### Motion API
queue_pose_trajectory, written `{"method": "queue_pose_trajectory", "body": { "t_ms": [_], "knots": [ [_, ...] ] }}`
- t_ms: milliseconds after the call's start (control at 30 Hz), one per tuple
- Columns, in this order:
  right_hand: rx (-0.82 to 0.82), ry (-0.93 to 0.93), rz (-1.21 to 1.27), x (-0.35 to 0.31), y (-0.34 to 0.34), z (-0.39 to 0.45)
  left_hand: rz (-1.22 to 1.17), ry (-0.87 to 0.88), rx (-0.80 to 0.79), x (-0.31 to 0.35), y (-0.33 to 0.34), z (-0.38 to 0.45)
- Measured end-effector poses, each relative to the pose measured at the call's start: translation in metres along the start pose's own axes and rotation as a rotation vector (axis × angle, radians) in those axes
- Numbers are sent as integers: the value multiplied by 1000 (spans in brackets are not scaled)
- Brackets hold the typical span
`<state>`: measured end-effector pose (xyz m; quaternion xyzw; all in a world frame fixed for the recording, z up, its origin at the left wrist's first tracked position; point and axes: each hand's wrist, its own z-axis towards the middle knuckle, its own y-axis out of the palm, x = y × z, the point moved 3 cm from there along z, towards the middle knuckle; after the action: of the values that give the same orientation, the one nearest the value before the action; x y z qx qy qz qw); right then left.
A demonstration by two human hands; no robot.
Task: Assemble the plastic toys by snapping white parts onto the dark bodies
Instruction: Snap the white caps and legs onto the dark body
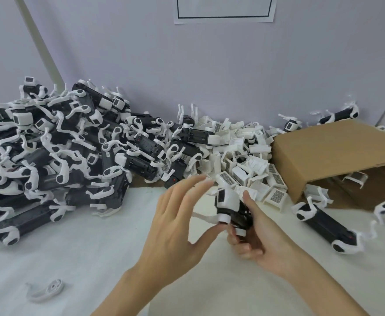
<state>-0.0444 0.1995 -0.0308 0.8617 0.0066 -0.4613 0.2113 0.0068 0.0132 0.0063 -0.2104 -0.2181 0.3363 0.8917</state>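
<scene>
Table (77,258), white-covered, seen from above against a pale wall (209,65) bearing a paper sheet (224,10). Left: a large heap of toys (57,151), dark bodies with white legs and heads, piled against the wall. Right: a cardboard box (337,153) lying on its side, mouth toward the viewer, a few white pieces inside. Between heap and box: a pile of white parts (244,163), several with gridded faces. In front of the box: a toy body (326,226) lying on the table, white legs at both ends. Centre foreground: the right hand (264,240) grips a dark toy (234,208) held above the table, fingers curled round its body; a white head part (224,199) sits at the toy's upper end. The left hand (180,224) is spread, fingers straight and apart, thumb tip touching the lower edge of the white head. Near left corner: a single loose leg (48,290) lying on the table, well apart from the hands.
</scene>
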Motion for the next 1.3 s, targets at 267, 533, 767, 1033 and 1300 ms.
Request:
{"method": "queue_pose_trajectory", "body": {
  "t_ms": [267,533,767,1033,1300],
  "knots": [
    [-183,119,-5,5,5,1,-175,-220,60,-10,2,-6],
    [34,-69,-470,5,9,0,-495,-533,-164,-41,-1,-11],
    [93,-370,-463,-4,6,2,-539,-759,-113,-59,4,-17],
    [419,-904,-1363,-25,-41,15,-678,-772,-154,-57,9,-21],
    [646,-890,-1418,-17,-43,21,-633,-713,-232,-57,4,-21]
  ]
}}
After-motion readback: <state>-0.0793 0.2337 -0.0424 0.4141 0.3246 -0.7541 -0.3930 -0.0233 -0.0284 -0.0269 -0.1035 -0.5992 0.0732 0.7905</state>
